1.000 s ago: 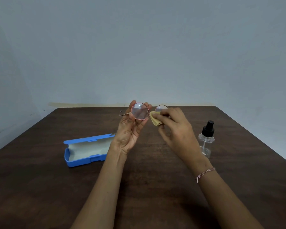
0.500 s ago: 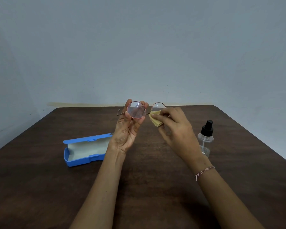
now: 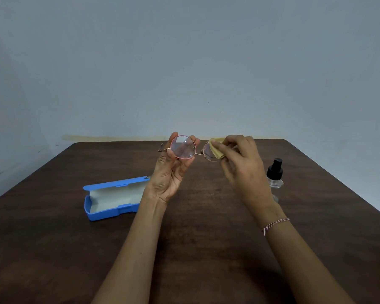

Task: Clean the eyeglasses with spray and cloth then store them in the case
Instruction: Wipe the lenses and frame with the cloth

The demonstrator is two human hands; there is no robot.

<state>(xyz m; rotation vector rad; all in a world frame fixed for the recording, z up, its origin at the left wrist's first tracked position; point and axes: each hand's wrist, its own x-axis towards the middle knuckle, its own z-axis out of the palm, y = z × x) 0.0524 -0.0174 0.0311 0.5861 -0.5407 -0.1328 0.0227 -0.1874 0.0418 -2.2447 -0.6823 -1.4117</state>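
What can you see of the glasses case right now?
The glasses case is blue, hard plastic by its look, with a pale lining. It lies open on the brown table, lid tipped back, nothing visible inside. Its right end is hidden behind the left hand. Only the table visibly touches it.

the left hand (image 3: 170, 172) held round eyeglasses (image 3: 183, 147) up by one lens; the right hand (image 3: 241, 163) pinched a yellow cloth (image 3: 215, 148) over the other lens.

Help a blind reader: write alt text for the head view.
A person's left hand holds eyeglasses above a dark table while the right hand presses a yellow cloth to one lens. An open blue case lies left; a spray bottle stands right.
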